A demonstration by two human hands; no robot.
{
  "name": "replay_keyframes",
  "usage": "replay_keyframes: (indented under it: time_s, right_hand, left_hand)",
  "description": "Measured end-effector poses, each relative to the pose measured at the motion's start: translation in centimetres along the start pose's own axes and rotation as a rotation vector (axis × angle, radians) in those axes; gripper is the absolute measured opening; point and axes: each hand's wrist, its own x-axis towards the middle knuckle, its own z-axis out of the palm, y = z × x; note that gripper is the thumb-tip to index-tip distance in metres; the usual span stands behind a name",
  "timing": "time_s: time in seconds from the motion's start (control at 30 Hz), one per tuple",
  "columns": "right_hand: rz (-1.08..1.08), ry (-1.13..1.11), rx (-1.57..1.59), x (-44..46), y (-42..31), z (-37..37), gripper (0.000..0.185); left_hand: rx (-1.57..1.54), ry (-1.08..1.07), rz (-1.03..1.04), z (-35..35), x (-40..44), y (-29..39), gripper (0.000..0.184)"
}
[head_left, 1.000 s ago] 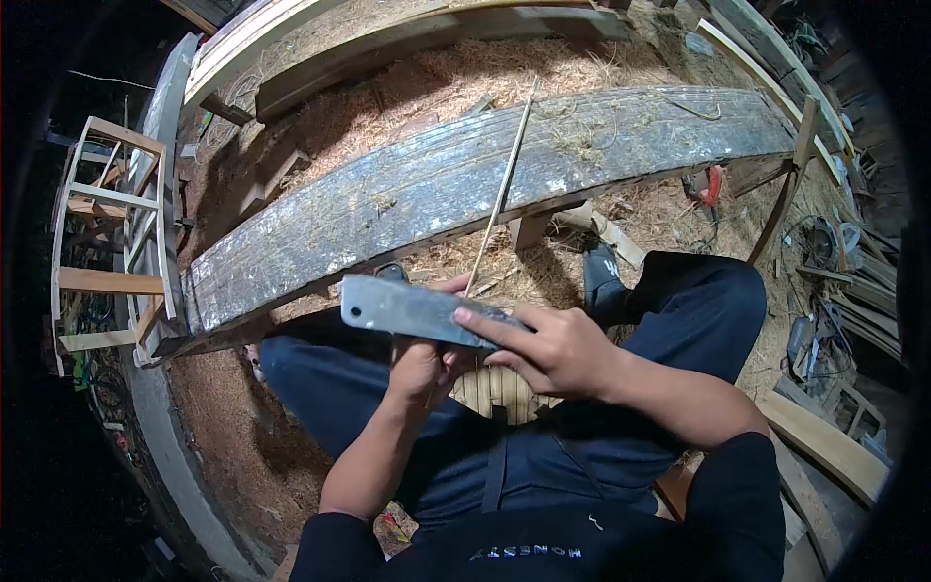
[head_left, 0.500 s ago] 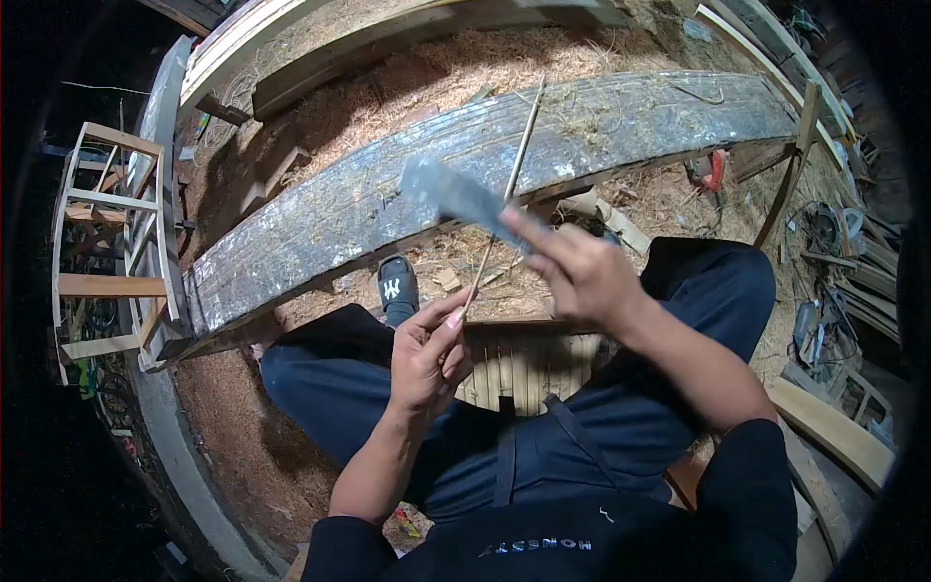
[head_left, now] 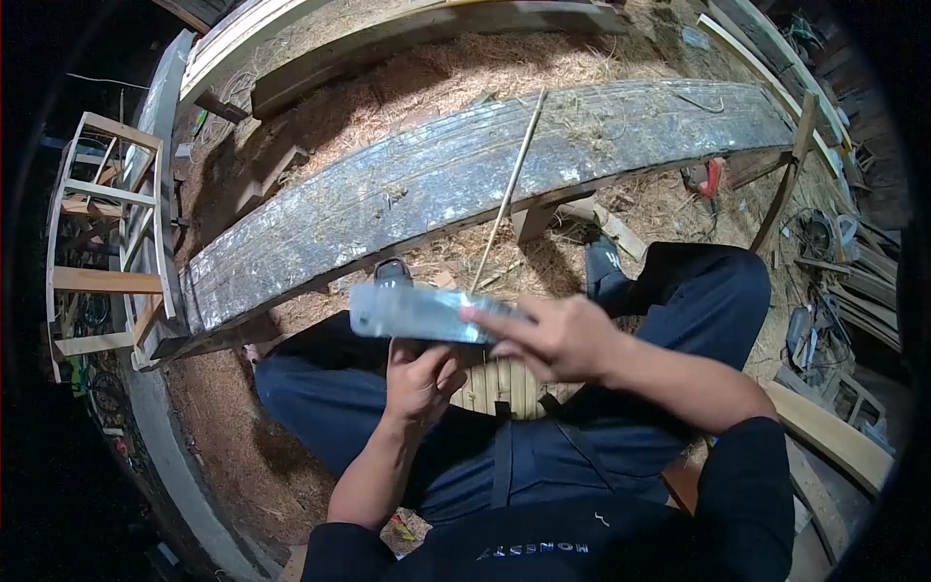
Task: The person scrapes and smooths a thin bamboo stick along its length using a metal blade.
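Observation:
My right hand [head_left: 562,339] is closed around the handle of a broad-bladed knife [head_left: 417,312], its grey blade smeared by motion. The blade points left and passes just above my left hand [head_left: 417,383], covering some of its fingers. In that left hand is the lower end of a long thin wooden stick [head_left: 514,184], though the blade hides the grip itself. The stick slants up and away, its far part crossing over a worn, paint-spattered plank [head_left: 388,209].
Wood shavings [head_left: 407,82] cover the ground. A small wooden frame [head_left: 107,233] stands at the left. A red-handled tool [head_left: 713,177] lies beyond my right knee, with scrap wood [head_left: 873,301] at the far right. Slatted wood [head_left: 524,388] shows between my legs.
My right hand has brought the knife down and toward me, from partway up the stick to its near end above my left hand. The left hand stays nearly in place.

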Motion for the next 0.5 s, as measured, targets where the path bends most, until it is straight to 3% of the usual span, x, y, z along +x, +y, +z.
replay_keyframes:
  time_s: [0.03,0.1,0.17,0.3,0.37,0.5]
  right_hand:
    - [-0.028,0.043,-0.027,0.1,-0.4,0.2,0.069]
    - [0.084,0.180,-0.014,1.2,1.4,-0.3,0.068]
    - [0.242,0.352,-0.005,1.8,4.8,-0.7,0.071]
    - [0.024,0.069,0.015,-0.1,0.0,-0.1,0.068]
    - [0.018,0.082,0.012,-0.2,-0.3,0.7,0.065]
    - [0.249,0.353,-0.015,1.3,4.6,-0.6,0.065]
  left_hand:
    - [-0.010,0.040,0.018,0.0,-0.1,-0.2,0.034]
    - [0.049,-0.152,-0.011,-0.4,0.3,0.8,0.034]
    - [0.065,-0.137,0.006,-0.3,0.0,0.7,0.033]
    - [0.021,-0.138,-0.009,-0.1,-0.1,0.0,0.034]
    - [0.031,-0.028,-0.003,-0.4,-0.2,-0.3,0.034]
    - [0.016,-0.135,-0.038,0.3,-0.5,0.8,0.029]
